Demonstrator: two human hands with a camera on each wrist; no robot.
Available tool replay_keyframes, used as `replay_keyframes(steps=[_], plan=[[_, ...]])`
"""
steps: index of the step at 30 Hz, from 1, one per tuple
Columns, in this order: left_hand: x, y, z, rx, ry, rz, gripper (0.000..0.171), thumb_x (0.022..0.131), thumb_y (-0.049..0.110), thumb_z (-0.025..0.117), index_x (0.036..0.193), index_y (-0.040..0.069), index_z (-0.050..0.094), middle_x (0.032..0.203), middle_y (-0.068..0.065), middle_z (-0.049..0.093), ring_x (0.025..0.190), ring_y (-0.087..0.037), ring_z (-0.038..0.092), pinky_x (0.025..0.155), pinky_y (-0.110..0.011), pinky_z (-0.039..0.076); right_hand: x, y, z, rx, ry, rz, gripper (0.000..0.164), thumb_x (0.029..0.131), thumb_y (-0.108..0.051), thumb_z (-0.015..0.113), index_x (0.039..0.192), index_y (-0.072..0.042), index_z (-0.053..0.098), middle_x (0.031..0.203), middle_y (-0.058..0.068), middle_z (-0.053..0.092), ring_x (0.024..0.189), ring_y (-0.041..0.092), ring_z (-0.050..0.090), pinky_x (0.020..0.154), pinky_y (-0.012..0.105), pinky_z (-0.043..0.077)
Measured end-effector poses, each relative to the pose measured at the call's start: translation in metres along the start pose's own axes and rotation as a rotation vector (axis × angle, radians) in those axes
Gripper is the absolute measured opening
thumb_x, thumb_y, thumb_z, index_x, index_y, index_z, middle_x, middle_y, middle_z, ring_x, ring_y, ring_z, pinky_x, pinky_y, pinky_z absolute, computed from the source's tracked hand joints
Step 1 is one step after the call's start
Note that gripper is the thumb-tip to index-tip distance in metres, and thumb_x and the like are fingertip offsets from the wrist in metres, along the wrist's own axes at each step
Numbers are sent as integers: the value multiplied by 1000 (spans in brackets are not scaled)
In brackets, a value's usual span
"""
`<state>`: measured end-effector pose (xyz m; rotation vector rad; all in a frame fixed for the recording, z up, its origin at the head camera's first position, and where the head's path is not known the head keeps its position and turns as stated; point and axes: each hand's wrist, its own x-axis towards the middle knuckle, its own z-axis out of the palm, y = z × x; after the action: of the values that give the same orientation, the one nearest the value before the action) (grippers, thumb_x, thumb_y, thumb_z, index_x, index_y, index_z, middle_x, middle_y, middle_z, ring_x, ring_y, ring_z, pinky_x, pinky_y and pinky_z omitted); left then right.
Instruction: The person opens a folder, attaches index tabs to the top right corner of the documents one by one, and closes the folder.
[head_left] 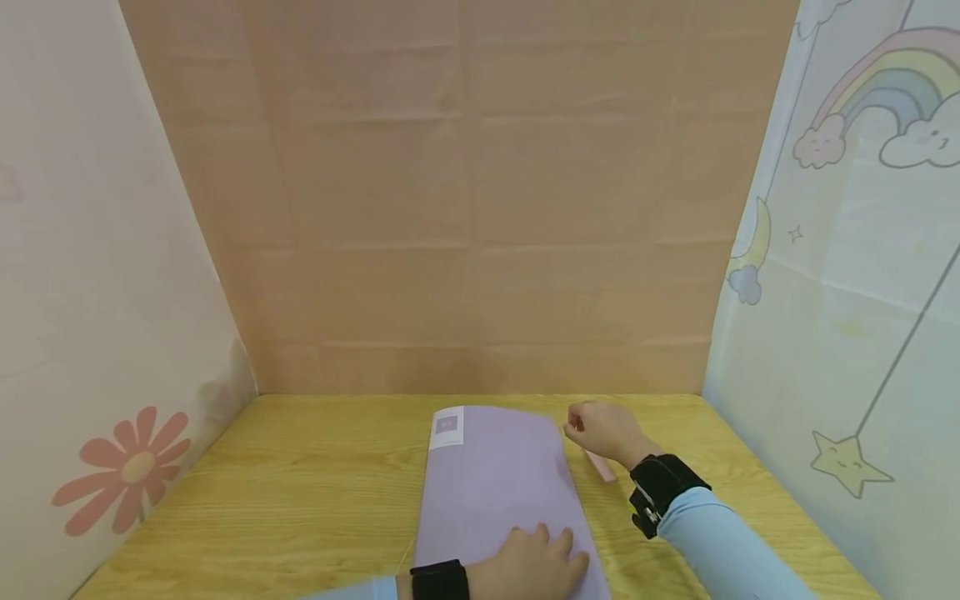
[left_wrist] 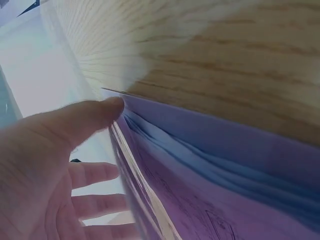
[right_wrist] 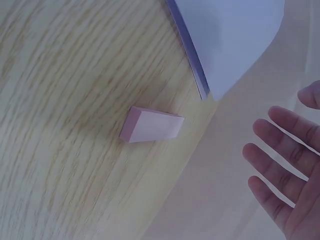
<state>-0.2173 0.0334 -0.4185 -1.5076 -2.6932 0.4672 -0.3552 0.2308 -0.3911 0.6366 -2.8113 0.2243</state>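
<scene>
A purple folder (head_left: 491, 483), with a white label (head_left: 447, 426) at its far left corner, lies on the table. My left hand (head_left: 532, 565) rests on its near part, fingers spread and fairly straight. In the left wrist view, the thumb touches the folder's edge, and layered sheets (left_wrist: 200, 172) show inside. Beside the folder's far right corner, my right hand (head_left: 607, 429) is raised with nothing in it; the right wrist view shows its fingers relaxed and apart. Below that hand lies a small pink block (right_wrist: 152, 126) with a paler top face.
The wood-grain table (head_left: 330, 483) ends at a brown paper-like backdrop (head_left: 465, 208). Pale decorated walls stand on both sides, the left one with a red flower (head_left: 137, 468), the right one with a rainbow (head_left: 892, 83) and a star (head_left: 851, 464).
</scene>
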Motion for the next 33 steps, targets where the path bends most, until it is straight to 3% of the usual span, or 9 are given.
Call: replay_keyframes(steps=[8,12,15,17,21,25,27,29,33], plan=[[-6,0,-4,36,41,17,54,91,67,45,124,27,57,124,6,60,80,-10,60,48,-25,48,0,-1,-2,1,3,0,16,91,-26,61,78,-16,61,66,-7,55,56,7,46,54,27,42],[-12,3,-5,202,235,69,48,93,65,43,112,24,61,101,7,66,55,-6,50,40,-20,38,1,1,-4,4,-7,-1,15,91,-26,60,80,-15,62,68,-7,57,57,7,47,54,28,43],[-18,6,-11,342,378,61,46,95,61,43,114,23,61,93,7,67,44,-2,44,38,-18,35,1,3,-7,14,-1,13,15,91,-25,61,81,-15,63,69,-7,57,57,7,48,53,27,43],[-22,8,-21,286,323,14,53,94,62,44,127,22,55,102,5,68,44,-3,45,38,-19,36,1,6,-9,15,8,19,14,91,-25,60,80,-16,62,69,-7,57,57,7,47,52,27,42],[-29,12,-48,-28,138,-163,69,91,53,58,150,35,26,109,0,63,43,-8,47,38,-21,35,1,12,-13,0,35,31,15,90,-25,60,79,-15,63,68,-6,59,55,7,48,49,27,41],[-42,9,-68,-274,133,-287,90,86,27,72,145,59,12,96,-3,56,38,-13,40,38,-23,33,-1,15,-15,-19,28,53,16,90,-26,60,78,-15,64,69,-5,61,57,8,51,51,28,44],[-53,5,-74,-314,209,-309,88,82,19,73,142,57,23,89,-3,54,37,-14,36,37,-24,32,-2,14,-15,-25,20,54,17,90,-27,61,79,-15,64,69,-5,61,57,8,51,51,29,44],[-64,-1,-77,-306,328,-311,72,79,15,73,134,45,38,81,-1,51,37,-12,33,36,-22,28,-3,12,-15,-33,15,52,17,90,-27,61,78,-15,64,69,-5,61,57,8,51,51,29,44],[-86,-16,-79,-165,702,-298,48,70,13,74,111,23,51,69,4,47,42,-6,32,41,-16,25,-3,10,-14,-35,-2,59,18,90,-28,61,80,-14,65,70,-4,61,59,8,51,52,29,44]])
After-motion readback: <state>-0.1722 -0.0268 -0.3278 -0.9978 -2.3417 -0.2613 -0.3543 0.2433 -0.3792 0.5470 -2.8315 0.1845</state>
